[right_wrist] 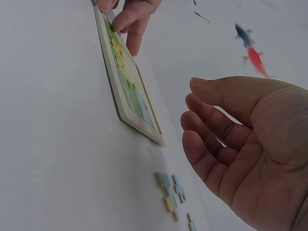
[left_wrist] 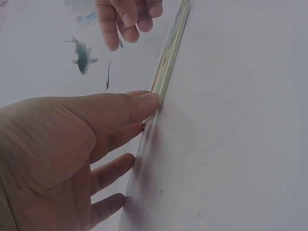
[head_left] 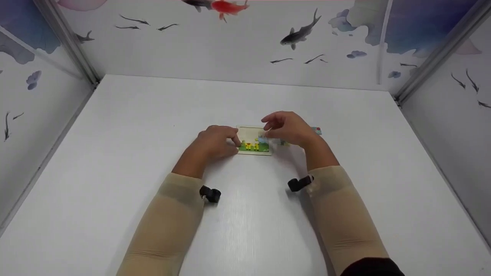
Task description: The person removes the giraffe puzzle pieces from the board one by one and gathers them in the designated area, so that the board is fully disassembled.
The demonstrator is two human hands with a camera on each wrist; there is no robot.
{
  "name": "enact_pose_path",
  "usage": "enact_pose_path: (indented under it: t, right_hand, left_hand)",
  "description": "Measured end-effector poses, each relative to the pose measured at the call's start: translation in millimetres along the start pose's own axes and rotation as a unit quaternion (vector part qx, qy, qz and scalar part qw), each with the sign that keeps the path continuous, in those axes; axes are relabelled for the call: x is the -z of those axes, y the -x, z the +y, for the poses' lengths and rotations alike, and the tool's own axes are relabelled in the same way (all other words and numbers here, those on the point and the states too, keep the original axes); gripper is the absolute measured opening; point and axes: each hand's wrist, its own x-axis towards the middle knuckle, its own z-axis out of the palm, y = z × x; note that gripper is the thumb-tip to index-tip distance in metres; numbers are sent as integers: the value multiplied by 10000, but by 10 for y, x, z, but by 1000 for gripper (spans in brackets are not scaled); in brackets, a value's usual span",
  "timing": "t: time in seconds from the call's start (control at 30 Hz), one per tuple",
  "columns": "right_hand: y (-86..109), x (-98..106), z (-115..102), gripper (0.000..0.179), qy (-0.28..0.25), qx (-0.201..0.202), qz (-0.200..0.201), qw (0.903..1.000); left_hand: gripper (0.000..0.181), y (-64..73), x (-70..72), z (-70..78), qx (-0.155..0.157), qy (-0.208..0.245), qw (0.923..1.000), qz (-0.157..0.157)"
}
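A small wooden jigsaw puzzle board (head_left: pixel 249 133) lies flat mid-table, its pale frame (right_wrist: pixel 138 127) plain in the right wrist view. Pieces showing green grass and yellow figures fill its near part; bare wood shows in the far part. At the board's left edge, my left hand (head_left: pixel 218 142) grips it with thumb (left_wrist: pixel 137 105) and index finger, other fingertips on the table. Over the board's right side hovers my right hand (head_left: pixel 289 128), fingers loosely bent, with nothing between thumb and fingers (right_wrist: pixel 204 147) in the right wrist view.
Loose puzzle pieces (right_wrist: pixel 166 185) lie on the table right of the board, partly hidden by the right hand in the head view. One blue-and-red piece (head_left: pixel 316 130) sits farther right. White walls (head_left: pixel 230 50) with painted fish enclose the table's back and sides.
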Motion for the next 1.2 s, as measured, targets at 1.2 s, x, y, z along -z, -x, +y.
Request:
enact_pose_path:
  t: [1.2]
  right_hand:
    - [-69,-198,74,42,743,-151,-69,9971]
  left_hand:
    - [14,7,-5,-38,-55,179,9998,86]
